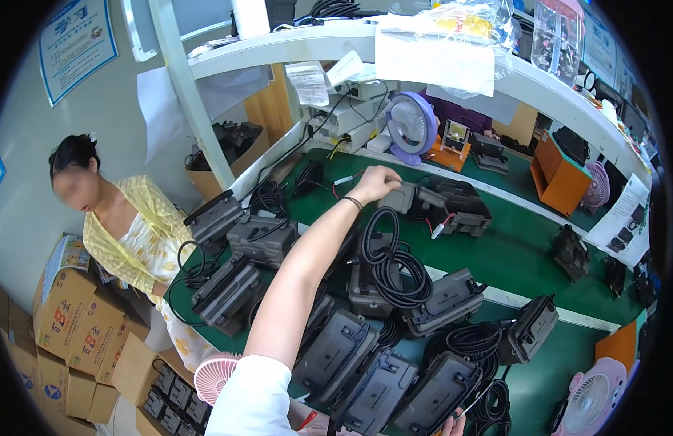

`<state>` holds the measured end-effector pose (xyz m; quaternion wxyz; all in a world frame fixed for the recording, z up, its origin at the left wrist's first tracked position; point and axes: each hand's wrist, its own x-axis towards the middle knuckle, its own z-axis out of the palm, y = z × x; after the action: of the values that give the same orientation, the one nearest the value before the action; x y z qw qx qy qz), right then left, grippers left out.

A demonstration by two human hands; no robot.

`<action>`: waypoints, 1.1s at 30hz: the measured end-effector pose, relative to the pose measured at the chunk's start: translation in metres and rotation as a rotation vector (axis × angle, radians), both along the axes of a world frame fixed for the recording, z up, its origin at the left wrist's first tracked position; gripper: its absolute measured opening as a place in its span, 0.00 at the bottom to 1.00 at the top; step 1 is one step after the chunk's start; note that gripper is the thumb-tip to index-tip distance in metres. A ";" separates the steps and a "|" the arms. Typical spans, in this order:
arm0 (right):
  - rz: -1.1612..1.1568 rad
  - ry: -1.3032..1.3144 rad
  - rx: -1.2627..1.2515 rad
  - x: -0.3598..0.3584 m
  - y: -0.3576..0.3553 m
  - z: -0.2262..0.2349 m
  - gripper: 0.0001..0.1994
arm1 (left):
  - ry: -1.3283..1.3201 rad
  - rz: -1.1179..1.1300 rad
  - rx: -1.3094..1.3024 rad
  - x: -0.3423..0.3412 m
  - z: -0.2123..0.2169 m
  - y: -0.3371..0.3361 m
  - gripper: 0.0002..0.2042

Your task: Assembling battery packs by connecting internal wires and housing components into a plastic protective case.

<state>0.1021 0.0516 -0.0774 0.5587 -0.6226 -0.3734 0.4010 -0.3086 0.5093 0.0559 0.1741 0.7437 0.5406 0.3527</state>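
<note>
My left arm reaches far over the green table, and my left hand (378, 183) is closed with the fingers curled down at a small grey box (403, 198). What the fingertips hold is hidden. A thin wire with a white connector (343, 180) lies beside that hand. At the lower edge, only the fingertips of my right hand (454, 424) show, closed on a thin pale rod (479, 399) next to a dark grey plastic case (438, 392). Another grey case (376, 392) and a coiled black corrugated cable (394, 254) lie between my hands.
Several more dark cases cover the green table (518, 218). A purple fan (411, 125) stands at the back, a pink fan (589, 400) at the lower right. A person in yellow (143, 225) is at the left, near cardboard boxes (82, 327). A white shelf (293, 45) spans above.
</note>
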 end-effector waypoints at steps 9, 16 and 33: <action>0.016 -0.062 0.018 0.012 -0.003 -0.013 0.16 | -0.371 0.975 -0.264 -0.152 -0.037 -0.005 0.10; 0.052 -0.007 -0.097 0.015 -0.006 -0.021 0.18 | 0.112 0.851 -0.633 -0.246 -0.103 0.000 0.20; -0.034 -0.063 -0.135 0.012 -0.004 0.001 0.14 | -1.587 0.818 -0.153 -0.176 -0.085 0.026 0.06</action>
<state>0.1141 0.0480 -0.0760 0.5102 -0.6773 -0.3524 0.3959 -0.4846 0.5350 -0.0287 0.4066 0.0163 0.5059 0.7606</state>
